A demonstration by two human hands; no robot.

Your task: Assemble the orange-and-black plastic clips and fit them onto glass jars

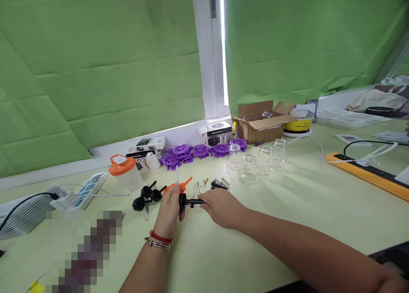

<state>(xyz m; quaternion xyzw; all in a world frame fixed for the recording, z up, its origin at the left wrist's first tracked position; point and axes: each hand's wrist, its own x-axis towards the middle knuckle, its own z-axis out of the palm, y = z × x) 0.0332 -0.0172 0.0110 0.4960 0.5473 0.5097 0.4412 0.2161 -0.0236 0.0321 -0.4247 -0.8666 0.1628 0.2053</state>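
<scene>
Near the middle of the table, my left hand [172, 203] is closed around a black plastic part with a round head and a narrow stem [182, 202]. My right hand [220, 205] pinches the far end of that stem, which lies level between both hands. Just behind my left hand is an orange plastic piece [187, 184], partly hidden by the fingers. Several similar black parts [139, 204] lie to its left, one with a metal rod. Beyond my right hand are long metal screws [198, 186], small brass pieces [205, 182], springs [225, 181] and a small black part.
Purple plastic rings [200, 151] line the back, before small boxes [217, 131] and an open carton [265, 129]. Clear glass jars [248, 169] stand back right. An orange-lidded container [126, 173] and a power strip [92, 190] are left; an orange-edged strip [367, 173] lies right.
</scene>
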